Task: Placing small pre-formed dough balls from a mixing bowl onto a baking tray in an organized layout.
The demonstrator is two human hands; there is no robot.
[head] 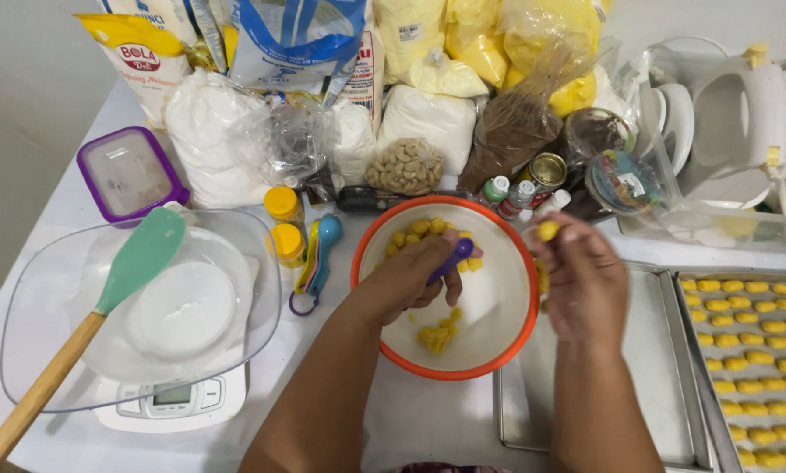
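An orange-rimmed white bowl (498,307) sits in the middle of the table with small yellow dough pieces (435,334) inside. My left hand (406,280) reaches into the bowl and grips a small purple spoon (452,259) near a heap of dough at the far rim. My right hand (585,278) hovers over the bowl's right edge and pinches a small yellow dough ball (547,230) at its fingertips. Right of the bowl stand two metal baking trays; the far one (696,350) holds several rows of yellow dough pieces (761,359).
A clear bowl (51,289) with a green spatula (139,258) rests on a kitchen scale (174,405) at left. Bags of flour, nuts and powders line the back, with a purple-lidded box (128,173), small jars, measuring spoons (316,263) and a white hand mixer (743,114).
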